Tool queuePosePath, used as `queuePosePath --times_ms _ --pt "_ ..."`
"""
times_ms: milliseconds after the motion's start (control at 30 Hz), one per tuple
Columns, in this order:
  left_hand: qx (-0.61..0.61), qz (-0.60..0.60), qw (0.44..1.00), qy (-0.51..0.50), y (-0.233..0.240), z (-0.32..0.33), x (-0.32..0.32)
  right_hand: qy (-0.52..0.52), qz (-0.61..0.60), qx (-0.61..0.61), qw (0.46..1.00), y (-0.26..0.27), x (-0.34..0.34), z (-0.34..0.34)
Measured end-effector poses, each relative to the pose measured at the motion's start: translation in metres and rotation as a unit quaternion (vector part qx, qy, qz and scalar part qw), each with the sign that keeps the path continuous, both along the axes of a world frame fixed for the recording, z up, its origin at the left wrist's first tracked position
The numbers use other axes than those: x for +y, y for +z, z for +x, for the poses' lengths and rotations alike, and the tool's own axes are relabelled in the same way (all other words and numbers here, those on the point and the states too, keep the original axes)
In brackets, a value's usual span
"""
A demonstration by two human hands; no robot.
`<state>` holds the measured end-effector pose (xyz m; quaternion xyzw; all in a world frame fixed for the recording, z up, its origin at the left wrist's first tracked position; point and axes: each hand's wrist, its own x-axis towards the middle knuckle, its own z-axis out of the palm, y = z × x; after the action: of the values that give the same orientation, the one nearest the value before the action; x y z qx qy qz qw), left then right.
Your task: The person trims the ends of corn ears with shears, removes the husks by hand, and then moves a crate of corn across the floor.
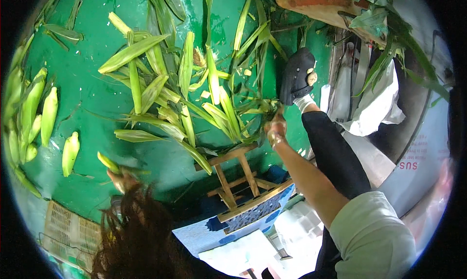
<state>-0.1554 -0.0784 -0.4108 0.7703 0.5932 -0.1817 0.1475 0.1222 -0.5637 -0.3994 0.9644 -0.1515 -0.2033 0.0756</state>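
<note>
My left hand, blurred and partly covered by hanging hair, is low on the left. It appears closed around the lower end of a yellow-green ear of corn. My right hand reaches down by my black clog, touching or close to dark green husk leaves. Its fingers are blurred, and their grip is unclear. Between my hands, corn husks and cut stalk pieces lie heaped on the green floor. A husked-looking ear lies above and left of my left hand.
More ears of corn are piled at the far left. A plastic crate stands lower left. A wooden stool frame is below the husks. At the right are white plastic sheeting and a light-coloured sack bearing writing.
</note>
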Motion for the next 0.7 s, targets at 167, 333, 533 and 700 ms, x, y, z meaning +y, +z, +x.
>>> queuePosePath --times_ms 167,333,533,700 --pt "-0.221 0.011 0.975 0.016 -0.037 0.071 -0.003 -0.08 0.048 0.065 0.993 -0.023 0.075 -0.002" --pt "-0.536 -0.437 0.563 0.452 -0.031 0.089 -0.084 -0.056 0.161 0.103 0.98 -0.048 0.226 -0.056" --pt "-0.495 -0.432 0.648 0.384 -0.03 0.175 -0.055 0.041 0.399 0.218 0.89 -0.035 0.382 -0.012" --pt "-0.457 -0.353 0.766 0.281 -0.03 0.292 0.002 0.144 0.615 0.238 0.738 0.057 0.371 0.117"
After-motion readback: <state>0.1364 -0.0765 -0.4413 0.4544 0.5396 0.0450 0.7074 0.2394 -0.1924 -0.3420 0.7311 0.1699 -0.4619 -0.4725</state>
